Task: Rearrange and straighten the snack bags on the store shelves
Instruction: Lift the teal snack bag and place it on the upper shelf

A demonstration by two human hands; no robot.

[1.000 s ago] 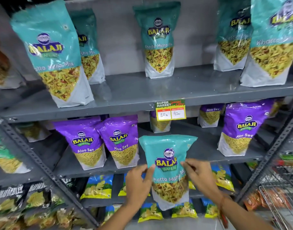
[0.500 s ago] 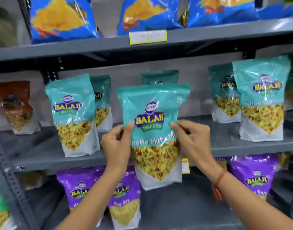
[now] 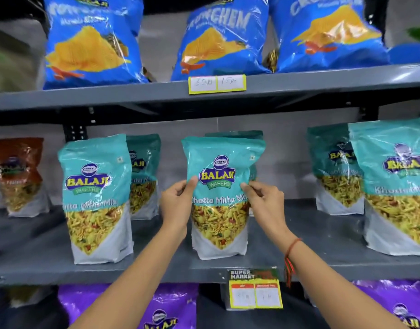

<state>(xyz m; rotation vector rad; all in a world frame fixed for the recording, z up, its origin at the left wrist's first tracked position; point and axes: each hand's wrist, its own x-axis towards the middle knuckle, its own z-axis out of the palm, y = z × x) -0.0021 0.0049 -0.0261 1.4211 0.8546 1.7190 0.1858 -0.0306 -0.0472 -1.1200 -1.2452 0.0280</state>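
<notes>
A grey metal shelving unit (image 3: 323, 260) filled the view, with three tiers showing: the top tier (image 3: 323, 84) carried three large blue crinkled-plastic chip bags (image 3: 90, 43), the middle tier held the teal pouches, and the lowest showed at least three purple foil bags (image 3: 166, 305), cut off by the bottom edge. On the middle tier six teal-and-white stand-up pouches of yellow snack mix could be counted: one at the front left (image 3: 97, 198) with a second just behind it (image 3: 143, 174), two overlapping at the right (image 3: 399, 186), one at the centre back mostly hidden (image 3: 237, 134), and the centre front teal Khatta Mitha Mix pouch (image 3: 222, 198), upright with its base on the shelf near the front lip. A single brown-topped pouch (image 3: 16, 174) stood at the far left. Bare grey shelf lay open on both sides of the centre pouch, wider towards the right. The left hand (image 3: 178, 205) pinched the pouch's left edge between thumb and fingers, and the right hand (image 3: 263, 200), a red thread bracelet (image 3: 291, 252) at its wrist, pinched the right edge likewise. Two price labels showed: a yellow-bordered one (image 3: 217, 83) on the top tier's lip and a yellow-and-orange one (image 3: 254, 290) hanging from the middle lip
</notes>
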